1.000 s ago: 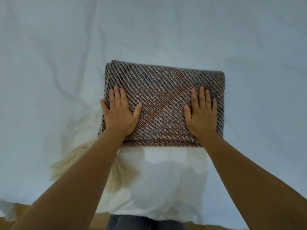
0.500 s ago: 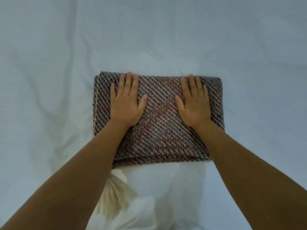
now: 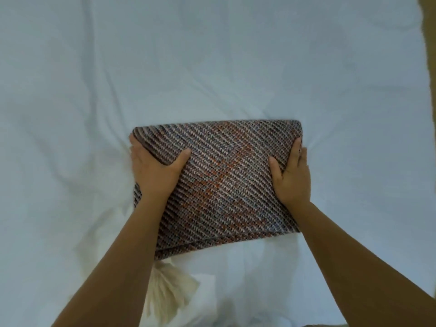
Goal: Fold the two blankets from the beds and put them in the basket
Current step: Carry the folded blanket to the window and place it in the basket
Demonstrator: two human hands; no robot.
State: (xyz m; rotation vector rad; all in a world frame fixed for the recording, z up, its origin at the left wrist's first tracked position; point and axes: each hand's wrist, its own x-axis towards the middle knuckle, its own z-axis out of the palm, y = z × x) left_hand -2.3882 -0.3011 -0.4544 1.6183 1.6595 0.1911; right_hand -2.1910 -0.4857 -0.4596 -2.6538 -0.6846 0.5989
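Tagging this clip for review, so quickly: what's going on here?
A folded knit blanket lies on a bed's white sheet. The person's left hand and right hand each grip one short side, thumbs on top, fingers round the edge, seemingly ready to lift it. A cream tassel sticks out by its near left corner. No basket is in view.

The blanket (image 3: 224, 185) lies on the sheet (image 3: 212, 67) (mid-bed), left hand (image 3: 153, 172) and right hand (image 3: 293, 179) at its ends.

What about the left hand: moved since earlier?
Yes: left hand slid outward from atop the folded brown striped knit blanket to grip its left edge.
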